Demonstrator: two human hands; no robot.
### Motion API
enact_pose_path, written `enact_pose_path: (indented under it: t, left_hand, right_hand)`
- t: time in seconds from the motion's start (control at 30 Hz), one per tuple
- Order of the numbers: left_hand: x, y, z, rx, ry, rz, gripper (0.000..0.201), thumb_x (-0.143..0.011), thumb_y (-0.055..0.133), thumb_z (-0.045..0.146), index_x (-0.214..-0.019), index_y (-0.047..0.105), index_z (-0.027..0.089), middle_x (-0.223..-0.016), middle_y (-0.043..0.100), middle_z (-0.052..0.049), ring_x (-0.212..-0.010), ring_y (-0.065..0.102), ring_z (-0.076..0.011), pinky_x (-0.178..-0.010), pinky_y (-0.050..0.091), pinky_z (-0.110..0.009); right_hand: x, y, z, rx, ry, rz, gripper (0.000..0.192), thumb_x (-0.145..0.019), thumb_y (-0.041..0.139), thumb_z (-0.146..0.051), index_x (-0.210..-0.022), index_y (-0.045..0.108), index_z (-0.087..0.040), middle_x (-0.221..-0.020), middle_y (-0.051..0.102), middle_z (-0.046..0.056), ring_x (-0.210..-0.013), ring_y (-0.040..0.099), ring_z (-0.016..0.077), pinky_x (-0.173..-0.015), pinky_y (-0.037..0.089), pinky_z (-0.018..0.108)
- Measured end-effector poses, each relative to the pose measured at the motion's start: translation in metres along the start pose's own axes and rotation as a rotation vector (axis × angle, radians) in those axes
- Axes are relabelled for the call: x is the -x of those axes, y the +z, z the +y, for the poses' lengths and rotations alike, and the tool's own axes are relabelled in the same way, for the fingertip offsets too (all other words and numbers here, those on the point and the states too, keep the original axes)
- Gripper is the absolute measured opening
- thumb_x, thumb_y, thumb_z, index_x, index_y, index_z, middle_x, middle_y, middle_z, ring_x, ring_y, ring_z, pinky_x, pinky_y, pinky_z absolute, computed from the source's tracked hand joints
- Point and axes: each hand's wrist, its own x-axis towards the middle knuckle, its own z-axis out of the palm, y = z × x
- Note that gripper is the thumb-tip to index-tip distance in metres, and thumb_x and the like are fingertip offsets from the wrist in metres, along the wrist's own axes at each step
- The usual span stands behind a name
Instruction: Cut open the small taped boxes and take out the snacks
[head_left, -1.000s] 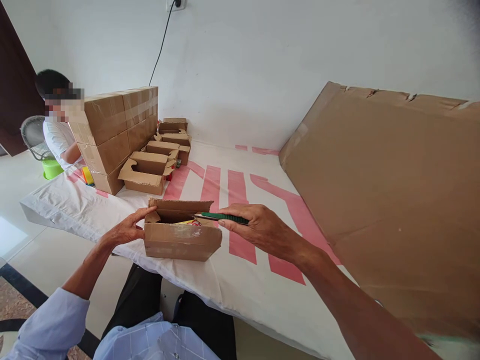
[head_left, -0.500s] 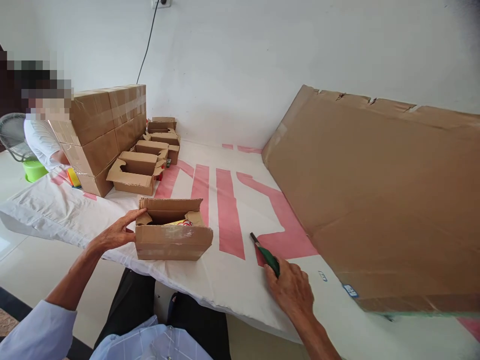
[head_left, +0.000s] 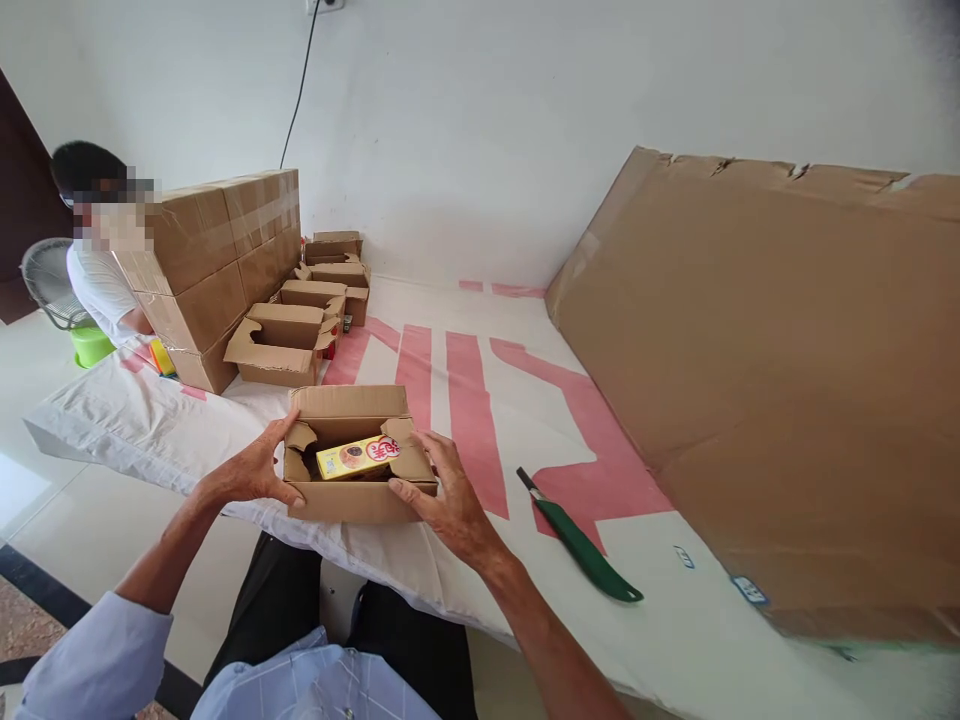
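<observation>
An open cardboard box [head_left: 352, 502] sits at the table's near edge, its flaps up. Inside it lies a small yellow carton [head_left: 337, 462] with red and white print. My left hand [head_left: 251, 468] grips the box's left end, thumb low on the front and fingers at the back corner. On the opposite end, my right hand [head_left: 457, 510] is closed round the right side, thumb against the front. Out of both hands, a green-handled tool [head_left: 581, 550] with a short, narrow dark tip rests on the cloth to the right.
Stacked taped cartons [head_left: 202, 280] stand at the left, beside a row of open boxes [head_left: 281, 360]. A person in a white sleeve [head_left: 101, 290] sits behind the stack. A large cardboard sheet [head_left: 780, 400] leans on the right. White cloth with pink shapes [head_left: 472, 420] covers the table.
My right hand has let go of the green-handled tool on the table and moved left onto the box. The box is tipped towards me, showing more of the yellow carton.
</observation>
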Motion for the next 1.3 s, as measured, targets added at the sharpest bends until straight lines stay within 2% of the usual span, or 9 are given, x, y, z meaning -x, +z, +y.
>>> enact_pose_path:
  t: [0.13,0.3,0.53,0.7,0.8,0.93,1.1,1.2,1.3]
  left_hand:
    - [0.001,-0.002,0.000,-0.041,0.023,-0.019,0.137,-0.063,0.096,0.053,-0.171,0.017,0.026,-0.170,0.029,-0.020,-0.152,0.037,-0.0437,-0.116,0.046,-0.058]
    - [0.010,-0.007,0.005,0.001,0.052,-0.057,0.125,-0.068,0.093,0.049,-0.169,0.024,0.028,-0.172,0.028,-0.017,-0.154,0.036,-0.0420,-0.115,0.048,-0.055]
    - [0.008,-0.007,0.010,-0.016,0.034,-0.052,0.124,-0.065,0.094,0.042,-0.168,0.026,0.031,-0.168,0.035,-0.015,-0.150,0.042,-0.0409,-0.113,0.051,-0.054]
    - [0.009,-0.007,0.012,-0.013,0.008,-0.058,0.130,-0.063,0.095,0.048,-0.170,0.022,0.030,-0.171,0.028,-0.017,-0.152,0.037,-0.0426,-0.114,0.049,-0.056]
    - [0.011,-0.008,0.015,0.000,-0.007,-0.060,0.135,-0.061,0.096,0.053,-0.170,0.020,0.029,-0.172,0.027,-0.018,-0.152,0.037,-0.0436,-0.114,0.049,-0.057]
    - [0.011,-0.008,0.019,0.033,-0.007,-0.053,0.125,-0.068,0.092,0.055,-0.169,0.024,0.030,-0.171,0.030,-0.016,-0.149,0.042,-0.0417,-0.113,0.050,-0.055]
    - [0.000,0.015,0.024,0.029,-0.049,0.117,0.093,-0.079,0.083,0.043,-0.160,0.041,0.027,-0.150,0.054,-0.014,-0.135,0.055,-0.0366,-0.102,0.057,-0.048]
    - [-0.010,0.036,0.031,-0.145,-0.026,0.274,0.082,-0.074,0.079,0.025,-0.151,0.050,0.023,-0.138,0.061,-0.012,-0.125,0.061,-0.0341,-0.104,0.055,-0.049]
    - [-0.016,0.045,0.038,-0.268,0.001,0.423,0.051,-0.080,0.066,0.022,-0.132,0.063,0.024,-0.126,0.069,-0.010,-0.118,0.066,-0.0326,-0.106,0.052,-0.048]
  right_hand:
    - [0.017,0.006,0.000,0.104,-0.014,0.033,0.074,-0.086,0.074,-0.053,-0.151,0.049,-0.027,-0.157,0.045,0.014,-0.151,0.041,0.0349,-0.126,0.036,0.058]
    - [0.033,-0.002,-0.009,0.161,0.000,0.000,0.066,-0.089,0.071,-0.053,-0.146,0.052,-0.027,-0.153,0.048,0.014,-0.145,0.047,0.0348,-0.117,0.047,0.055]
    - [0.012,-0.001,-0.026,0.314,0.069,0.030,0.066,-0.086,0.070,-0.051,-0.146,0.052,-0.030,-0.140,0.059,0.011,-0.131,0.058,0.0349,-0.101,0.055,0.051]
    - [-0.001,0.002,-0.044,0.497,0.173,-0.017,0.071,-0.076,0.073,-0.036,-0.145,0.057,-0.030,-0.132,0.066,0.013,-0.117,0.066,0.0372,-0.087,0.056,0.048]
    - [0.000,-0.003,-0.050,0.398,0.202,0.003,0.064,-0.080,0.066,-0.031,-0.143,0.060,-0.028,-0.135,0.070,0.013,-0.118,0.069,0.0364,-0.093,0.056,0.049]
    - [0.005,-0.020,-0.035,0.024,0.171,0.118,0.051,-0.093,0.050,-0.037,-0.140,0.064,-0.024,-0.134,0.074,0.012,-0.120,0.071,0.0296,-0.095,0.059,0.043]
    - [0.009,-0.032,0.008,-0.059,0.209,0.332,0.055,-0.090,0.054,-0.047,-0.136,0.067,-0.019,-0.121,0.078,0.014,-0.113,0.073,0.0303,-0.087,0.062,0.043]
    - [0.013,-0.028,0.026,-0.144,0.337,0.329,0.066,-0.086,0.057,-0.057,-0.136,0.065,-0.014,-0.122,0.076,0.018,-0.107,0.075,0.0322,-0.079,0.063,0.042]
    - [0.020,-0.021,0.032,-0.198,0.385,0.321,0.070,-0.086,0.058,-0.061,-0.136,0.063,-0.013,-0.114,0.079,0.018,-0.101,0.076,0.0332,-0.081,0.063,0.045]
